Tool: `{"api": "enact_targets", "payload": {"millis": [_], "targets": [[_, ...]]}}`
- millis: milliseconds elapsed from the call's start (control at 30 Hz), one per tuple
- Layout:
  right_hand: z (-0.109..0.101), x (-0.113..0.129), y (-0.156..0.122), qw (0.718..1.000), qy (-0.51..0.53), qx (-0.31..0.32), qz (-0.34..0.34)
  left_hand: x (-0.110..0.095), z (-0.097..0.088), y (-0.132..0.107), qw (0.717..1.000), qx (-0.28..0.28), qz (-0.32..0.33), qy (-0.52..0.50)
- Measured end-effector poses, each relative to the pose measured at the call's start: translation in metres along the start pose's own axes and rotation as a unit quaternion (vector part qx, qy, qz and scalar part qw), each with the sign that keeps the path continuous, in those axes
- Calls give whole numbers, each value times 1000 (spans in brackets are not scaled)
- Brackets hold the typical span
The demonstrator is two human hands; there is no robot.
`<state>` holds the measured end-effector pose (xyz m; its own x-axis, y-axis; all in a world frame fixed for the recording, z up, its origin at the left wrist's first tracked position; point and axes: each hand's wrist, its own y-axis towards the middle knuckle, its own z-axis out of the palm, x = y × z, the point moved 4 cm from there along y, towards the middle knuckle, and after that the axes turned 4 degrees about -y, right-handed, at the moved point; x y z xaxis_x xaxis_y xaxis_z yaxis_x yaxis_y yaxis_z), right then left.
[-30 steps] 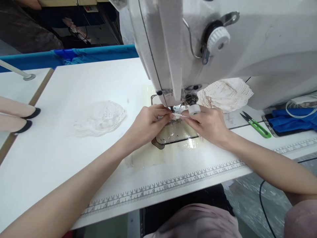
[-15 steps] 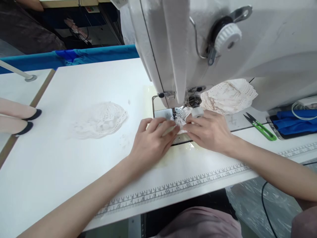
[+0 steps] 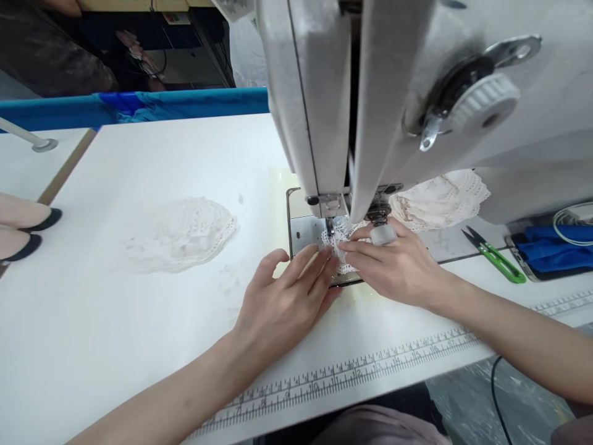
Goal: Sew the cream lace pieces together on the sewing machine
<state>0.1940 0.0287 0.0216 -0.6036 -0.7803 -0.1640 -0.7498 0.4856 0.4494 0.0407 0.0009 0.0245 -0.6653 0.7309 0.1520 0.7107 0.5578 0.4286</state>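
Note:
A piece of white lace (image 3: 343, 233) lies under the presser foot (image 3: 329, 226) of a white sewing machine (image 3: 319, 105). My right hand (image 3: 393, 262) pinches the lace just right of the foot, its fingertips partly behind a round white knob. With fingers stretched out and slightly spread, my left hand (image 3: 290, 293) rests at the lace's near left edge on the metal needle plate (image 3: 303, 232). Its fingertips nearly meet those of the right hand. Behind my right hand, more white lace pieces (image 3: 442, 198) lie under the machine arm.
A white lace stack (image 3: 194, 232) lies left on the white table (image 3: 152, 334). Green-handled thread snips (image 3: 498, 256) and blue cloth (image 3: 551, 247) on a dark tray sit right. A printed ruler (image 3: 315, 386) follows the front edge. Other people are partly visible, one with dark cuffs (image 3: 28, 238) at left.
My left hand has shifted down a little, its fingers straighter and flatter. More lace shows between my hands at the presser foot. My right hand stays at the lace; the view has shifted slightly.

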Motion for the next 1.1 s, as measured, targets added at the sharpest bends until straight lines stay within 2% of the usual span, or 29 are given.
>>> {"api": "enact_targets", "payload": {"millis": [600,867,1100], "targets": [[8,-6,2,996,-85,-15,-9,11,8,9,999,-10,-14,34],[4,2,0,1000,-3,-13,-1,4,1,4,998,-47,1,36],[2,2,-2,1000,11,-3,16,6,2,5,998,-52,0,25]]}}
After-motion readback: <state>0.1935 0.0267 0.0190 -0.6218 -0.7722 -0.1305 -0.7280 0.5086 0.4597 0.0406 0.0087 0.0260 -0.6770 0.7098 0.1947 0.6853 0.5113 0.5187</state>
